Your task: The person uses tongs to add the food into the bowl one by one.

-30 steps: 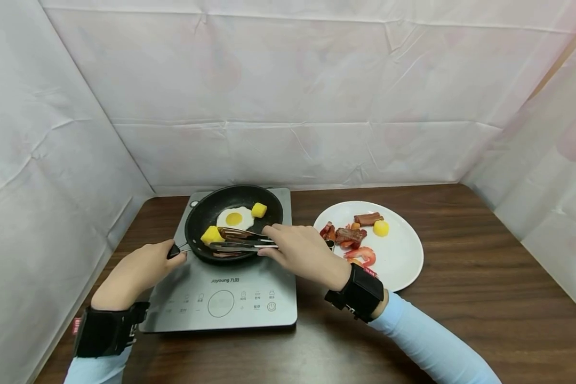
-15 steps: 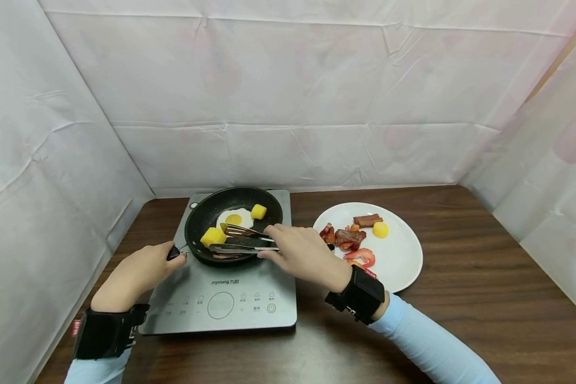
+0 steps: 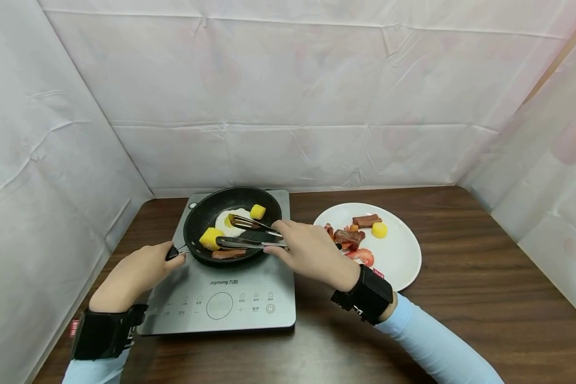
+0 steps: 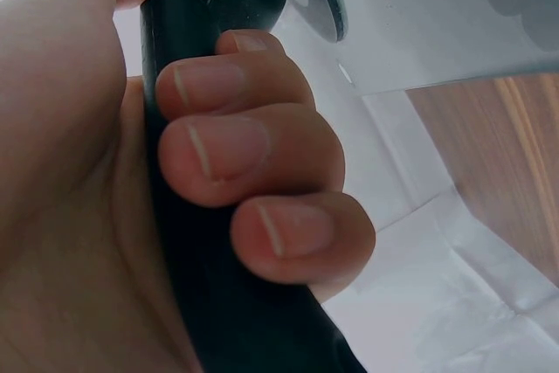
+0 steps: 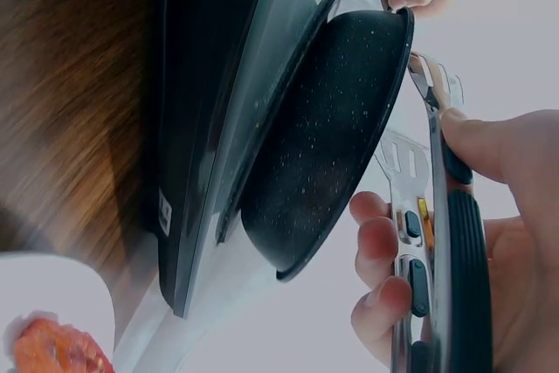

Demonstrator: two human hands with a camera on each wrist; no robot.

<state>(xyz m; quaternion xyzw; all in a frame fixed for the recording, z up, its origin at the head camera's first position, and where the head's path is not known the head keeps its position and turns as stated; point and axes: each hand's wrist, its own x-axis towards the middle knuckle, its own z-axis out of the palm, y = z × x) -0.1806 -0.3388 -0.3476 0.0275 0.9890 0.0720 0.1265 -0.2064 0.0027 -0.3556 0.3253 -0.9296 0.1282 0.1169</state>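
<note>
My left hand (image 3: 132, 274) grips the black handle (image 4: 188, 290) of a frying pan (image 3: 235, 196), fingers wrapped round it in the left wrist view. My right hand (image 3: 317, 253) holds metal tongs (image 3: 252, 244), their two slotted arms spread apart over the pan. In the head view, the upper arm overlaps a fried egg (image 3: 221, 223). The lower arm lies between a yellow cube (image 3: 210, 238) and a brown sausage piece (image 3: 228, 254). A second yellow cube (image 3: 257, 212) sits beside the egg. Nothing is visibly pinched by the tongs; whether they touch the food is unclear.
Under the pan is a grey induction cooker (image 3: 242, 317) with touch controls. To its right stands a white plate (image 3: 400, 261) with meat pieces (image 3: 349, 237), a shrimp (image 3: 365, 256), a sausage piece (image 3: 366, 220) and a yellow piece (image 3: 379, 230). White sheeting (image 3: 288, 96) encloses the wooden table (image 3: 461, 298).
My right hand has shifted slightly right. The tongs' arms have spread wider, the upper one moving over the egg, and more of the sausage piece shows. My left hand stays on the handle.
</note>
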